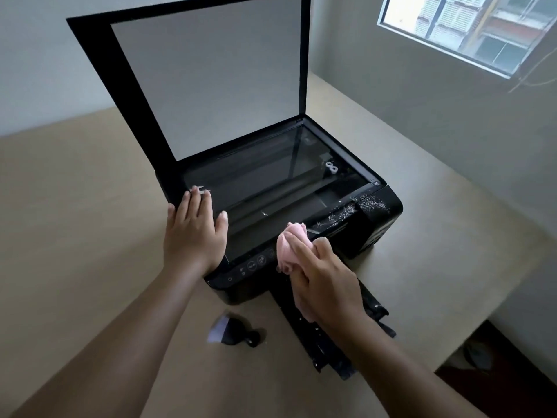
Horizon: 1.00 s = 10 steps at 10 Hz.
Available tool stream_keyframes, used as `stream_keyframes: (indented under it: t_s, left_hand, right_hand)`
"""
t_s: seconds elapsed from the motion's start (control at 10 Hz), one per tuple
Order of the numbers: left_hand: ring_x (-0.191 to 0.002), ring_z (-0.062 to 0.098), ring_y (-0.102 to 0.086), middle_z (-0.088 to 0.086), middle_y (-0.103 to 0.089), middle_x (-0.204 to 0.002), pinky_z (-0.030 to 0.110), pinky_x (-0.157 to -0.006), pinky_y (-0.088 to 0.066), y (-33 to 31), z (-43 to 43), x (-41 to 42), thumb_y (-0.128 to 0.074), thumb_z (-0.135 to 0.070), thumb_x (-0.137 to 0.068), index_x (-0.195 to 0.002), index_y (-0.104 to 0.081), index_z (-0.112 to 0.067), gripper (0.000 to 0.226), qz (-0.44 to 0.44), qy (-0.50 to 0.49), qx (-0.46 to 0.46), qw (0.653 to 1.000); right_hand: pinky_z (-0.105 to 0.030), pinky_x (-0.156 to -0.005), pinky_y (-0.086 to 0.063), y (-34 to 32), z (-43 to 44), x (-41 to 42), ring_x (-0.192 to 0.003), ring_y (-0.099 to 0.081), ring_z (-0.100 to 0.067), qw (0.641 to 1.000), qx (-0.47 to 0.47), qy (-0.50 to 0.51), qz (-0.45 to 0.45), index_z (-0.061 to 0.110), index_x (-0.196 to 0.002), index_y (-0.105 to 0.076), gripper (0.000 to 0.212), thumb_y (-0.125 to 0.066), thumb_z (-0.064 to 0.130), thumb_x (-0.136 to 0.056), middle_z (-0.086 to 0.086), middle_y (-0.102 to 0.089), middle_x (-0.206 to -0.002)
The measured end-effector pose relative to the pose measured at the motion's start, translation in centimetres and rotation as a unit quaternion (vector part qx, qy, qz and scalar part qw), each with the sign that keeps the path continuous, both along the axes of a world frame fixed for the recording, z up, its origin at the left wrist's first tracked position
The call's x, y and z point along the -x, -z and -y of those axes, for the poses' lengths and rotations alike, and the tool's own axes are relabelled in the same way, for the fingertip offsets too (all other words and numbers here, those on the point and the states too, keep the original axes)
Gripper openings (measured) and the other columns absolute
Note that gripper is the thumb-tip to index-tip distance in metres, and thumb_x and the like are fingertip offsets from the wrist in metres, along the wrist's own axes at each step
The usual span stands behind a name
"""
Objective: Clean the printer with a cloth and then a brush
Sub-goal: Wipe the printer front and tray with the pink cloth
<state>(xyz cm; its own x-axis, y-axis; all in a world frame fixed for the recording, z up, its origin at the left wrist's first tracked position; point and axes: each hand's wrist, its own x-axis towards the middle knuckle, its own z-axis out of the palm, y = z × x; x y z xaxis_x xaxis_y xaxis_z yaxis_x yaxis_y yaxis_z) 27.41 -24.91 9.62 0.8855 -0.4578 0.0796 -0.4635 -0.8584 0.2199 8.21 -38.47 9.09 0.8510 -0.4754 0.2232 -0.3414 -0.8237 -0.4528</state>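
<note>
at the printer's (376, 212) front right edge, the right hand (325, 285) has its fingers bunched on the pink cloth (291, 245); the dusty strip runs rightward from it. left hand (193, 227) lies flat, fingers together, at the glass's left corner. brush (232, 328) lies on the table's near side.

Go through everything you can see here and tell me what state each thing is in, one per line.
Scanner lid: raised, propped open.
Scanner glass: uncovered.
Printer: right front edge speckled with white dust.
Pink cloth: bunched, pressed to the printer's front edge.
Right hand: gripping the cloth.
Left hand: flat, open, resting on the printer's left side.
Brush: lying unused on the table.
Output tray: extended.
</note>
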Motion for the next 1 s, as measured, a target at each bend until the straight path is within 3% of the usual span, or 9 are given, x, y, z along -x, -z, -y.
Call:
stream_keyframes:
  t_s: [0.1,0.2,0.3,0.4,0.6,0.7,0.8,0.9,1.0]
  left_hand:
    - [-0.150,0.018,-0.003,0.005,-0.010,-0.164,0.039,-0.120,0.003,-0.2,0.1,0.2,-0.025,-0.043,-0.101,-0.155,-0.018,-0.013,0.062,-0.001,-0.001,0.003,1.000]
    - [-0.150,0.018,-0.003,0.005,-0.009,-0.164,0.039,-0.120,0.003,-0.2,0.2,0.2,-0.025,-0.043,-0.101,-0.155,-0.017,-0.013,0.062,-0.003,0.000,0.006,1.000]
    - [-0.150,0.017,-0.002,0.004,-0.008,-0.164,0.039,-0.120,0.003,-0.2,0.2,0.1,-0.025,-0.043,-0.101,-0.155,-0.016,-0.013,0.062,-0.004,-0.001,0.006,1.000]
    - [-0.150,0.017,-0.002,0.004,-0.008,-0.164,0.039,-0.121,0.003,-0.2,0.3,0.1,-0.025,-0.043,-0.101,-0.155,-0.017,-0.013,0.062,-0.003,-0.001,0.006,1.000]
    - [-0.150,0.018,-0.003,0.005,-0.009,-0.164,0.039,-0.120,0.003,-0.3,0.2,0.2,-0.024,-0.043,-0.101,-0.155,-0.017,-0.014,0.062,-0.001,0.002,0.006,1.000]
    - [-0.151,0.018,-0.002,0.005,-0.007,-0.164,0.040,-0.121,0.004,-0.3,0.2,0.3,-0.023,-0.043,-0.101,-0.155,-0.015,-0.016,0.060,-0.003,0.007,0.006,1.000]
    - [-0.151,0.018,-0.001,0.005,-0.007,-0.164,0.040,-0.121,0.005,-0.4,0.1,0.3,-0.023,-0.043,-0.102,-0.155,-0.015,-0.018,0.060,-0.002,0.006,0.008,1.000]
    - [-0.151,0.018,-0.002,0.004,-0.008,-0.164,0.039,-0.121,0.005,-0.5,0.1,0.3,-0.025,-0.043,-0.102,-0.155,-0.016,-0.018,0.059,-0.003,0.004,0.014,1.000]
    - [-0.150,0.019,-0.003,0.005,-0.010,-0.164,0.040,-0.121,0.003,-0.4,0.1,0.3,-0.026,-0.042,-0.102,-0.155,-0.018,-0.018,0.059,0.000,0.005,0.018,1.000]
  right_hand:
    - [-0.030,-0.055,-0.044,-0.5,2.6,-0.1,-0.074,-0.060,-0.024,0.997,-0.043,0.071,0.001,0.043,-0.135,-0.043,0.041,-0.047,0.041,-0.094,0.007,-0.042,-0.096]
    - [-0.030,-0.055,-0.044,-1.5,1.7,-1.0,-0.074,-0.059,-0.023,0.999,-0.026,0.018,-0.004,0.039,-0.127,-0.049,0.039,-0.037,0.049,-0.091,0.009,-0.039,-0.095]
    - [-0.028,-0.056,-0.041,-1.8,1.2,-1.0,-0.077,-0.060,-0.019,1.000,0.000,-0.017,-0.026,0.042,-0.130,-0.046,0.040,-0.039,0.050,-0.091,0.009,-0.046,-0.097]
    - [-0.029,-0.056,-0.042,-2.2,2.2,-1.1,-0.079,-0.062,-0.022,0.999,-0.001,0.028,-0.027,0.042,-0.129,-0.046,0.036,-0.042,0.047,-0.093,0.006,-0.051,-0.099]
    - [-0.030,-0.054,-0.046,-2.1,-0.3,-0.9,-0.079,-0.056,-0.012,0.998,0.021,-0.045,-0.032,0.042,-0.128,-0.046,0.041,-0.038,0.050,-0.089,0.013,-0.045,-0.095]
    - [-0.031,-0.059,-0.043,-1.4,1.8,-1.1,-0.093,-0.054,-0.024,0.999,0.017,0.045,-0.009,0.036,-0.116,-0.055,0.033,-0.043,0.045,-0.087,0.003,-0.049,-0.108]
    - [-0.040,-0.080,-0.049,-0.9,0.5,-2.2,-0.111,-0.040,-0.025,0.998,0.052,0.035,0.003,0.028,-0.118,-0.058,0.043,-0.043,0.050,-0.085,0.002,-0.045,-0.136]
    - [-0.039,-0.088,-0.048,0.0,-0.5,-2.1,-0.112,-0.038,-0.023,0.998,0.061,0.016,0.018,0.024,-0.125,-0.057,0.051,-0.050,0.058,-0.087,0.005,-0.049,-0.140]
    - [-0.042,-0.073,-0.054,0.8,0.3,-1.2,-0.108,-0.043,-0.019,0.997,0.011,-0.017,0.074,0.026,-0.125,-0.057,0.033,-0.052,0.036,-0.093,0.008,-0.054,-0.132]
